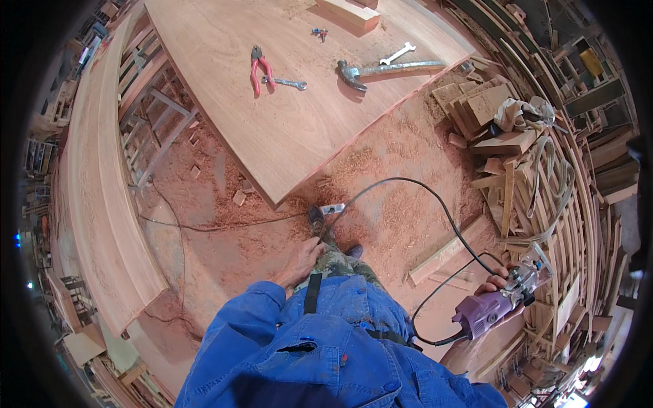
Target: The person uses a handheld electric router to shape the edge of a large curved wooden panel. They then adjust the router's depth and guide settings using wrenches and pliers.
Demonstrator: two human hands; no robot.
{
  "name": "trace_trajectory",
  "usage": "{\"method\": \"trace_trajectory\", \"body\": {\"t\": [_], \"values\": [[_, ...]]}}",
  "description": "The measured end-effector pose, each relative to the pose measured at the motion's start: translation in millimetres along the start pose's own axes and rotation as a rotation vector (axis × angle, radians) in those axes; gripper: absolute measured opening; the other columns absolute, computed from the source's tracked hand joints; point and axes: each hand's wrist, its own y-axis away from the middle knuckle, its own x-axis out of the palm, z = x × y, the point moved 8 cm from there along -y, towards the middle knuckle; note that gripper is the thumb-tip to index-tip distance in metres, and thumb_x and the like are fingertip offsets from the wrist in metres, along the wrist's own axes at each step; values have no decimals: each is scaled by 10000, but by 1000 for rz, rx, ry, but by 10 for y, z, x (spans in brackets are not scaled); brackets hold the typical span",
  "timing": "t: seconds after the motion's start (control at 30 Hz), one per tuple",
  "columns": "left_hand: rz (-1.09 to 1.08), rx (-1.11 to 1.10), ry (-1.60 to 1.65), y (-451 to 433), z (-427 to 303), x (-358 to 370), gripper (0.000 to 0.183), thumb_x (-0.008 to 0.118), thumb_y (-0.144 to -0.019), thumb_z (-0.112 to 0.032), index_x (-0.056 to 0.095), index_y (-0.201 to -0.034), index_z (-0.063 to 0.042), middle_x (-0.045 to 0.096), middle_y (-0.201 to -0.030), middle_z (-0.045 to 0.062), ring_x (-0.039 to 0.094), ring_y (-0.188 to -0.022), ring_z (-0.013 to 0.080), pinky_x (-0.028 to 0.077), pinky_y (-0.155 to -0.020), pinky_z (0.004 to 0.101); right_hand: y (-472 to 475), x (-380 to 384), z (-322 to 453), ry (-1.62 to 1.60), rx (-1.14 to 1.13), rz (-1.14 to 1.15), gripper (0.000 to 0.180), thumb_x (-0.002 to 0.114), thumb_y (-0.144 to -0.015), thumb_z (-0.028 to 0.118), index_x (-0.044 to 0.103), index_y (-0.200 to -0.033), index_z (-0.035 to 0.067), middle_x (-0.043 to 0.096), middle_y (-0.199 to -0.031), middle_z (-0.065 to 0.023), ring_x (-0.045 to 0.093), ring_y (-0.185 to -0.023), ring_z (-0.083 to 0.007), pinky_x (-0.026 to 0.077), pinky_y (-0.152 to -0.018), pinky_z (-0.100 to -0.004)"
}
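Observation:
My right hand (494, 285) is wrapped around a purple trim router (478, 312) with a clear base, held out at my right side. Its black power cord (408, 179) leaves the rear of the motor, passes by the right hand and arches over the floor towards my left hand (302, 261). Curled fingers of that left hand close on the cord in front of my thigh; their tips are partly hidden. Beyond my feet, a power strip (333, 208) lies on the floor beside one shoe.
A wooden panel (285, 132) ahead carries a claw hammer (352, 76), red-handled pliers (262, 69), and two wrenches (293, 83). Long boards (109, 204) stand left. Scrap wood (482, 107) and stacked strips (541, 204) line the right. Shavings and a thin cable (229, 227) cover the floor.

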Motion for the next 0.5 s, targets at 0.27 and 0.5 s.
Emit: {"method": "trace_trajectory", "body": {"t": [0.27,0.5], "values": [[-115,18,-46,-69,177,152,263,555,-1025,-238,685,-990,-11,707,-877,218,694,-837,396,525,-728,452,-77,-161,-19,66,121,7,934,845,-827,356,324,-1536,41,474,-1284,-167,563,-1109,-238,527,-952,-392],[-73,12,119,70,-313,13,253,504,-1062,-219,661,-1057,-22,680,-779,139,701,-767,236,532,-700,384,-43,-71,-132,-8,131,46,955,861,-812,325,320,-1547,43,450,-1268,-132,568,-1106,-236,529,-969,-400]]}}
